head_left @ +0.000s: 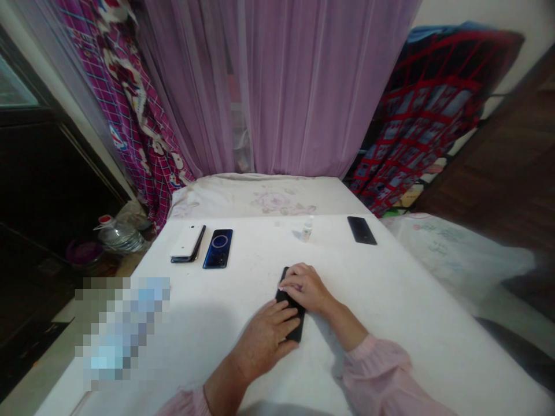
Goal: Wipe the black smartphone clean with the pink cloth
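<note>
A black phone (pixel 296 330) lies on the white table in front of me, partly covered by both hands. My left hand (pixel 265 336) rests over its lower left side, fingers spread across the surface and the thumb near its bottom edge. Over the upper part of the phone is my right hand (pixel 307 288), its fingers bent together in a pinch; something small and pale shows at the fingertips, too small to name. Beyond the hands stands a small clear bottle (pixel 307 229) with a whitish label.
At the left lie a stack of phones with a white one (pixel 187 241) on top and a blue phone (pixel 218 249). A dark phone (pixel 362 230) is at the right. A blurred pale-blue item (pixel 130 329) sits along the left table edge. Curtains (pixel 312 86) hang behind.
</note>
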Tool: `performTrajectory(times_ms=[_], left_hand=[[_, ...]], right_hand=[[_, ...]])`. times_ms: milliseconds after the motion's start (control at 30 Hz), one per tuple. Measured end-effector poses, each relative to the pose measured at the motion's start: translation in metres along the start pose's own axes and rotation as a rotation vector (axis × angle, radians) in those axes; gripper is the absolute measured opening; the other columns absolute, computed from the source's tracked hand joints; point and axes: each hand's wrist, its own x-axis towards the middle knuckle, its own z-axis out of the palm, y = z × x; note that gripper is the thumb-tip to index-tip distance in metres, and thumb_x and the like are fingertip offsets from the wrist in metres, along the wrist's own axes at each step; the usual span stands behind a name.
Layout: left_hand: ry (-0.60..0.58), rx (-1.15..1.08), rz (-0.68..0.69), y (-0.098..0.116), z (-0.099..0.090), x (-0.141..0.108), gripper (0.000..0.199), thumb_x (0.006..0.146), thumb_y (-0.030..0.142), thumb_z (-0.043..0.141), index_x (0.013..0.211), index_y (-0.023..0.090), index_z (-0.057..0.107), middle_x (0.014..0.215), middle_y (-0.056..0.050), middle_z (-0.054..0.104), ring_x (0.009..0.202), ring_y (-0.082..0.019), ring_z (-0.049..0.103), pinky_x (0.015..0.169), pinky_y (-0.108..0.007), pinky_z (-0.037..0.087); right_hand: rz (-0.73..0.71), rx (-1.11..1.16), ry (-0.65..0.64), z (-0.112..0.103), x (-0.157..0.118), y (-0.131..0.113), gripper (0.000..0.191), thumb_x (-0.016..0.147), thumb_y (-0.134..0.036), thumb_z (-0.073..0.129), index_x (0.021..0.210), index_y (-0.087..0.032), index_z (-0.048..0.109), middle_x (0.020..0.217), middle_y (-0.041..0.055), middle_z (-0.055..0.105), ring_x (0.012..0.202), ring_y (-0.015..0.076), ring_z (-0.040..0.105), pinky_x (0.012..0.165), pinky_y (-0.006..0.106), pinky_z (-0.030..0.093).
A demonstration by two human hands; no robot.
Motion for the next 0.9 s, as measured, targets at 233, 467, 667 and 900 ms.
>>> performTrajectory(times_ms=[233,467,667,900], left_hand=[[0.004,0.019,-0.016,-0.001,0.003,0.000,0.043,0.088,0.034,0.066,0.129,0.025,0.058,0.134,-0.004,0.058,0.130,-0.025,0.046,0.112,-0.048,0.032],[0.021,0.020,-0.020,0.000,0.003,0.001,0.044,0.087,0.035,0.067,0.129,0.024,0.058,0.130,-0.005,0.061,0.128,-0.026,0.048,0.111,-0.048,0.035],[0.016,0.025,-0.016,0.001,0.003,0.002,0.042,0.088,0.035,0.066,0.129,0.024,0.058,0.133,-0.004,0.058,0.129,-0.026,0.047,0.111,-0.047,0.034],[0.028,0.054,-0.002,0.000,0.004,0.002,0.041,0.089,0.037,0.065,0.127,0.024,0.059,0.132,-0.004,0.060,0.128,-0.026,0.048,0.110,-0.047,0.036]], right_hand=[[0.253,-0.024,0.171,0.016,0.004,0.013,0.019,0.087,-0.024,0.057,0.090,-0.029,0.075,0.103,0.0048,0.069,0.095,0.0211,0.061,0.085,0.038,0.047],[0.203,0.007,0.056,0.008,-0.007,-0.005,0.019,0.083,-0.021,0.060,0.079,-0.030,0.075,0.123,0.0037,0.063,0.115,0.0241,0.056,0.098,0.045,0.042],[0.299,-0.048,0.093,0.014,0.005,0.002,0.018,0.088,-0.024,0.056,0.088,-0.028,0.074,0.113,0.0048,0.068,0.106,0.0226,0.060,0.093,0.041,0.044],[0.333,-0.014,0.087,0.013,0.013,0.007,0.020,0.089,-0.024,0.053,0.090,-0.026,0.073,0.097,0.0033,0.072,0.094,0.0203,0.062,0.088,0.036,0.046]])
